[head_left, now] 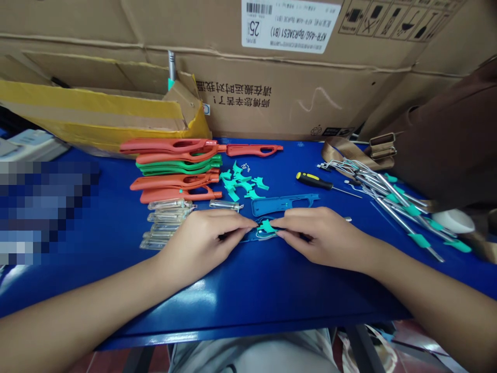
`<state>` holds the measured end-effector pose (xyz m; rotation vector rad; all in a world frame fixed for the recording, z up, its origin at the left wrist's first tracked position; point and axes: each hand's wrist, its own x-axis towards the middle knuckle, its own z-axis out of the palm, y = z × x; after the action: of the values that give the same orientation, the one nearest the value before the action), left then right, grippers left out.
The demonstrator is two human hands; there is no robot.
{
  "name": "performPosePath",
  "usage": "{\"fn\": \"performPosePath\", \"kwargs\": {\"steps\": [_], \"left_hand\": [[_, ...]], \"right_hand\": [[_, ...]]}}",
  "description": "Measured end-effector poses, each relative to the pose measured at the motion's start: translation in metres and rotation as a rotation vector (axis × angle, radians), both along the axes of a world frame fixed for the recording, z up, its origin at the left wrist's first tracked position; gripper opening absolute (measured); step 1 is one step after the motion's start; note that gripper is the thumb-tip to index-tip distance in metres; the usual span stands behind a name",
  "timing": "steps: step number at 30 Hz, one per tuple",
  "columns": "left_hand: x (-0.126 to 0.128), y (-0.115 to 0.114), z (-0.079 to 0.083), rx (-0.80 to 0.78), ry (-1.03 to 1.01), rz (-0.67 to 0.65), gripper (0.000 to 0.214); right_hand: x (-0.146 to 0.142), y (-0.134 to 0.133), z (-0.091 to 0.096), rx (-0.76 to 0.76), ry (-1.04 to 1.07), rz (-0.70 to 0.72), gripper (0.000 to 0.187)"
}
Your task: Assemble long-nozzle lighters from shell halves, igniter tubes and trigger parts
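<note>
Clear cylindrical plastic tubes (165,225) lie beside the left hand (202,243), its fingertips narrowly pinching a small teal plastic clip (267,226) over a flat blue plastic bracket (258,236) on the blue tabletop (248,305); the right hand (322,235) pinches it too, near a yellow-and-black screwdriver (314,181).

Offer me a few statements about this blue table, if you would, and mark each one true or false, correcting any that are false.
1. The left hand and right hand meet at a small teal plastic piece above a blue plastic part. True.
2. The right hand holds the screwdriver with a black-and-yellow grip. False: it lies on the table beyond that hand.
3. Green plastic frames lie among orange ones. True.
4. The metal rods with teal fittings lie to the left of the hands. False: they lie to the right.
</note>
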<state>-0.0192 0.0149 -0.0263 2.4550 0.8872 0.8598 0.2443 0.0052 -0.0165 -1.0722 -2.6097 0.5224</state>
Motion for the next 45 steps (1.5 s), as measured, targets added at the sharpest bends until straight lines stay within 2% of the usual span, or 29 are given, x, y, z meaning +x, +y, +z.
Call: {"fn": "performPosePath", "kwargs": {"steps": [6,10,13,18,21,25,31,33,41,45], "left_hand": [[0.001,0.0,0.0,0.0,-0.027,0.004,0.013],[0.001,0.0,0.0,-0.012,-0.023,-0.001,0.014],[0.001,0.0,0.0,-0.028,-0.021,-0.003,0.015],[0.001,-0.001,-0.001,-0.039,-0.021,0.027,0.015],[0.001,-0.001,-0.001,-0.064,-0.02,0.045,0.016],[0.003,0.0,0.0,-0.139,-0.063,0.067,0.014],[0.006,0.0,0.002,-0.242,-0.116,0.145,0.015],[0.006,-0.001,0.001,-0.276,-0.129,0.168,0.014],[0.008,-0.003,0.003,-0.287,-0.143,0.184,0.013],[0.007,-0.004,0.004,-0.254,-0.122,0.17,0.013]], "right_hand": [[0.0,-0.006,0.003,0.281,-0.223,0.082,0.03],[0.0,-0.005,0.001,0.391,-0.207,0.125,0.031],[-0.001,-0.004,-0.003,0.349,-0.139,0.08,0.03],[-0.007,-0.001,-0.009,0.068,0.127,-0.082,0.017],[-0.01,-0.001,-0.01,-0.012,0.228,-0.145,0.015],[-0.007,0.0,-0.009,0.056,0.185,0.005,0.02],[0.0,-0.001,-0.005,0.382,-0.075,0.167,0.029],[0.0,-0.002,-0.002,0.449,-0.143,0.211,0.031],[-0.006,-0.008,0.007,0.487,-0.275,0.247,0.036],[-0.006,-0.008,0.005,0.4,-0.231,0.195,0.031]]}}
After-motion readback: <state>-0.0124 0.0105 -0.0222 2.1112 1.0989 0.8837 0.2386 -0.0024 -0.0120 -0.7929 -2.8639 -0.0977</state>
